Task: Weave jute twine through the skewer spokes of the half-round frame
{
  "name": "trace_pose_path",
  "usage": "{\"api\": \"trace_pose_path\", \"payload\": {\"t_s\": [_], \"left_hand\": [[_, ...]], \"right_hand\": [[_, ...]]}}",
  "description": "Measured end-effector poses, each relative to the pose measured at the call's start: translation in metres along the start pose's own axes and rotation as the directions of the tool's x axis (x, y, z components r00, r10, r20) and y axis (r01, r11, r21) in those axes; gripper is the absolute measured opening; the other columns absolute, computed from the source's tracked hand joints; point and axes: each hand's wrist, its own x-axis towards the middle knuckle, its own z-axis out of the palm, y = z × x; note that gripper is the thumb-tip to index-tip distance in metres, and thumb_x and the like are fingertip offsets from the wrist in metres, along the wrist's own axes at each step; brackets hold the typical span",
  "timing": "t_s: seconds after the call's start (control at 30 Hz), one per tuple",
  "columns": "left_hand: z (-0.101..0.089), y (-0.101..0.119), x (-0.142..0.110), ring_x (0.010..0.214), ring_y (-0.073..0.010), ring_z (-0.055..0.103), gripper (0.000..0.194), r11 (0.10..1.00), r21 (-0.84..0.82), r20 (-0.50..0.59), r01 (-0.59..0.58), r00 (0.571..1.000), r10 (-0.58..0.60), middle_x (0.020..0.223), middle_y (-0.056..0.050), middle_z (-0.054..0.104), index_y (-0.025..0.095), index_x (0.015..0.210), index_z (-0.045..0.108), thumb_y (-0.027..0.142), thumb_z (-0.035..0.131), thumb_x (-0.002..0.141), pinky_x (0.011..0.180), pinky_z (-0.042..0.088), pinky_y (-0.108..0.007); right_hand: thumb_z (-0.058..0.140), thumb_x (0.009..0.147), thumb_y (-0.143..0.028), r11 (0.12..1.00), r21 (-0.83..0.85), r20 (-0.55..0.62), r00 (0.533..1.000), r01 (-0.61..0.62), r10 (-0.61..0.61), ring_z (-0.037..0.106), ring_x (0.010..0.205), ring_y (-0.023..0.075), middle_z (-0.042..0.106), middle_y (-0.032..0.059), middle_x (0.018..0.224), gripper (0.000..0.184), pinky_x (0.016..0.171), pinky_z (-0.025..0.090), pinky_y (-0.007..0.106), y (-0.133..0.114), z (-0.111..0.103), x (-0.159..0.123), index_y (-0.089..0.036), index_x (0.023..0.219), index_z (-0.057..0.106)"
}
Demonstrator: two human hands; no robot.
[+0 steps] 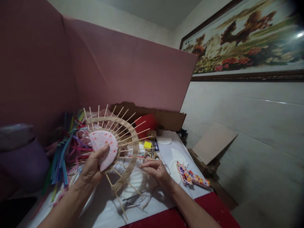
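- A tall pink panel [133,69] is standing beyond both hands, and a framed picture of horses [237,41] is hanging on the wall high to their right.
- A white-covered table [104,209] is spreading beneath the hands, with dark red cloth [209,204] lying below the right forearm.
- The left hand [91,167] is gripping a pale pink, red-spotted half-round pad [112,147], its thumb pressing on the face.
- A woven tan twine arc [135,147] is curving around that pad, between the hands, with thin pale wooden sticks [128,138] radiating through it.
- The right hand [158,171] is curling its fingers narrowly beside the lower stick ends; whether it is pinching one, I cannot tell.
- Gold-handled scissors [156,156] and a bright yellow block [147,145] are lying just beyond the right hand.
- A flower-patterned, gun-shaped tool [193,177] is resting to its right.
- Blue and green fuzzy strips [62,164] are heaping up left of the left hand.
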Motion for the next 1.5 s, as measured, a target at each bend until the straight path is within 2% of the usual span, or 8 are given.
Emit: {"api": "trace_pose_path", "payload": {"t_s": [0.13, 0.3, 0.6, 0.9, 1.07, 1.33, 1.4, 1.5], "left_hand": [[-0.006, 0.002, 0.003, 0.053, -0.018, 0.066, 0.014, 0.995, 0.077, 0.03, -0.06, 0.998, 0.058, 0.067, -0.008, 0.071, 0.008, 0.081, 0.065, 0.002, 0.057, 0.071, 0.051, 0.058, -0.028], [-0.006, 0.004, 0.004, 0.055, -0.0187, 0.066, 0.019, 0.997, 0.061, 0.017, -0.057, 0.998, 0.056, 0.068, -0.008, 0.071, 0.009, 0.084, 0.065, 0.003, 0.059, 0.067, 0.051, 0.058, -0.027], [-0.005, -0.001, 0.005, 0.052, -0.0161, 0.066, 0.016, 0.995, 0.061, 0.0, -0.082, 0.997, 0.082, 0.065, -0.007, 0.07, 0.009, 0.081, 0.064, 0.001, 0.056, 0.069, 0.051, 0.057, -0.025], [-0.003, 0.001, 0.002, 0.051, -0.0152, 0.065, 0.017, 0.99, 0.093, 0.023, -0.111, 0.994, 0.109, 0.065, -0.006, 0.07, 0.01, 0.081, 0.064, 0.002, 0.059, 0.067, 0.046, 0.055, -0.021], [-0.003, -0.001, 0.003, 0.053, -0.0153, 0.066, 0.015, 0.987, 0.085, 0.015, -0.135, 0.991, 0.134, 0.066, -0.005, 0.071, 0.01, 0.081, 0.064, 0.003, 0.057, 0.07, 0.049, 0.056, -0.023], [0.001, -0.003, 0.0, 0.049, -0.016, 0.065, 0.014, 0.994, 0.0, -0.049, -0.112, 0.993, 0.112, 0.062, -0.006, 0.07, 0.008, 0.077, 0.064, 0.0, 0.056, 0.069, 0.049, 0.057, -0.026], [0.002, -0.002, -0.001, 0.05, -0.0153, 0.066, 0.014, 0.995, -0.033, -0.05, -0.096, 0.994, 0.094, 0.062, -0.006, 0.071, 0.009, 0.078, 0.064, 0.0, 0.055, 0.071, 0.05, 0.058, -0.025], [0.003, 0.001, -0.001, 0.051, -0.0152, 0.066, 0.015, 0.994, -0.076, -0.056, -0.074, 0.996, 0.07, 0.063, -0.006, 0.071, 0.009, 0.08, 0.063, 0.0, 0.053, 0.074, 0.053, 0.058, -0.027]], "right_hand": [[0.062, 0.073, -0.024, 0.985, -0.16, -0.064, 0.995, 0.07, -0.081, 0.056, 0.059, 0.0139, 0.066, 0.0039, 0.064, 0.016, 0.054, 0.042, 0.024, 0.008, 0.006, -0.002, -0.019, 0.081, 0.074], [0.059, 0.077, -0.021, 0.935, -0.338, -0.154, 0.974, 0.109, -0.169, 0.062, 0.057, 0.0159, 0.071, 0.0063, 0.07, 0.019, 0.055, 0.045, 0.025, 0.008, 0.013, -0.009, -0.019, 0.089, 0.073], [0.054, 0.082, -0.021, 0.86, -0.456, -0.053, 0.957, 0.231, -0.285, 0.064, 0.061, 0.0167, 0.072, 0.0067, 0.074, 0.023, 0.057, 0.045, 0.025, 0.002, 0.015, -0.013, -0.022, 0.1, 0.069], [0.047, 0.085, -0.021, 0.585, -0.742, 0.11, 0.92, 0.327, -0.375, 0.059, 0.055, 0.0158, 0.065, 0.0056, 0.061, 0.025, 0.054, 0.037, 0.027, -0.006, 0.02, -0.019, -0.016, 0.102, 0.065], [0.045, 0.086, -0.02, 0.514, -0.78, 0.149, 0.904, 0.357, -0.401, 0.056, 0.053, 0.0151, 0.063, 0.0048, 0.06, 0.025, 0.053, 0.035, 0.027, -0.008, 0.023, -0.02, -0.014, 0.102, 0.063], [0.046, 0.082, -0.016, 0.48, -0.736, 0.222, 0.84, 0.477, -0.494, 0.052, 0.051, 0.0143, 0.058, 0.0021, 0.057, 0.023, 0.051, 0.034, 0.026, -0.006, 0.027, -0.021, -0.013, 0.099, 0.061], [0.046, 0.08, -0.015, 0.522, -0.7, 0.214, 0.841, 0.487, -0.498, 0.052, 0.05, 0.0141, 0.058, 0.002, 0.057, 0.024, 0.05, 0.034, 0.026, -0.007, 0.027, -0.021, -0.013, 0.099, 0.061], [0.047, 0.078, -0.013, 0.669, -0.581, 0.13, 0.865, 0.463, -0.485, 0.052, 0.051, 0.0129, 0.059, 0.0028, 0.058, 0.024, 0.05, 0.036, 0.025, -0.009, 0.028, -0.02, -0.013, 0.095, 0.064]]}}
